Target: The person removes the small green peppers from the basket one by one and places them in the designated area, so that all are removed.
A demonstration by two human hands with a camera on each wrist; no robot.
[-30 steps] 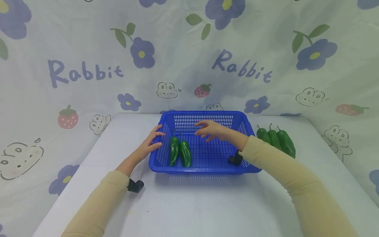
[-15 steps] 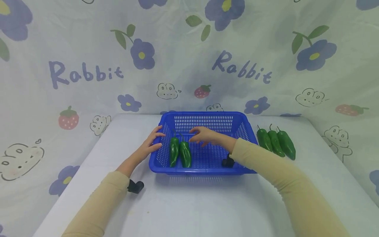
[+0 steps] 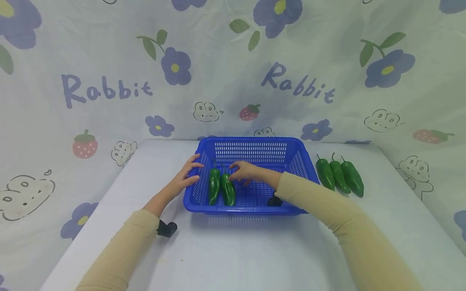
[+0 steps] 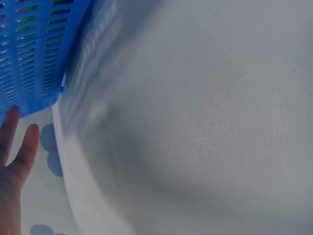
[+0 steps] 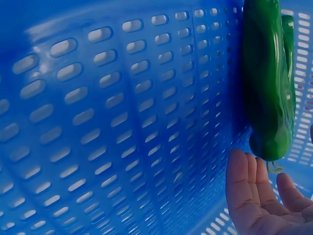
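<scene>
Two glossy green peppers, a left one [image 3: 214, 186] and a right one [image 3: 228, 190], lie side by side in a blue perforated basket [image 3: 247, 209]. My right hand [image 3: 248, 171] is inside the basket, at the stem end of the right pepper. In the right wrist view, its fingers [image 5: 238, 188] and thumb lie around that pepper's stem with a gap between them; whether they touch it I cannot tell. My left hand [image 3: 182, 176] rests its outstretched fingers on the basket's left rim. The left wrist view shows fingers [image 4: 25, 152] by the basket's outer wall [image 4: 34, 58].
Several more green peppers [image 3: 339, 176] lie in a row on the white table [image 3: 225, 254], right of the basket. A patterned curtain [image 3: 218, 60] hangs behind. A small black device [image 3: 166, 229] is at the left wrist, and another [image 3: 274, 200] at the right.
My right hand has moved left and lower within the basket, from its middle to the top of the right pepper. My left hand has stayed on the rim.
</scene>
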